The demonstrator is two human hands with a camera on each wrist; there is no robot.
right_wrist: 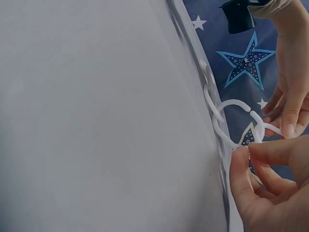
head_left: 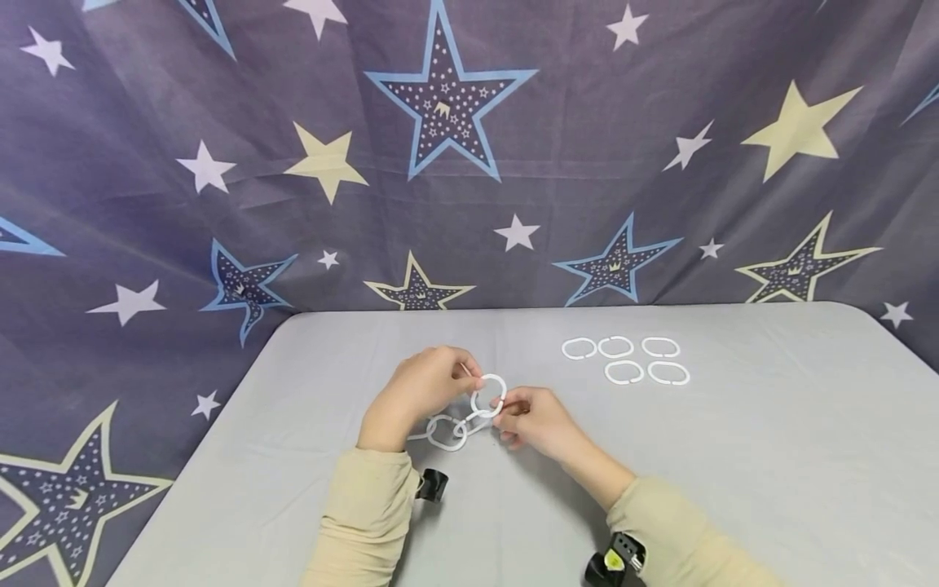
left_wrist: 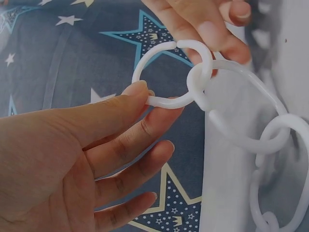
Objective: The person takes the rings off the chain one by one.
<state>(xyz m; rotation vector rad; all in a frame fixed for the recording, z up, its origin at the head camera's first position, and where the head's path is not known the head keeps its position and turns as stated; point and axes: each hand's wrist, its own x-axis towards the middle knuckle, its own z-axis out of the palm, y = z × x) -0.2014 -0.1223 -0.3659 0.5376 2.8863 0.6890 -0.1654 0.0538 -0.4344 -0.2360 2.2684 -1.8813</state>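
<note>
My left hand [head_left: 431, 380] pinches a white plastic link [left_wrist: 140, 66] between thumb and forefinger, above the table. This link, nearly round with a small gap in its rim, passes through a second white link [left_wrist: 253, 83] of a short chain. My right hand [head_left: 538, 422] pinches that second link beside the join, thumb against forefinger; its fingertips partly hide the plastic. Further chain links [head_left: 445, 450] trail left, below my left hand, onto the table. In the right wrist view both hands meet at the chain, the right hand [right_wrist: 270, 179] in front.
Several loose white oval links [head_left: 624, 383] lie in two rows on the grey-covered table [head_left: 770, 456], right of my hands and farther back. A dark star-patterned cloth [head_left: 513, 187] hangs behind the table. Black wrist cameras [head_left: 433, 485] sit near both sleeves.
</note>
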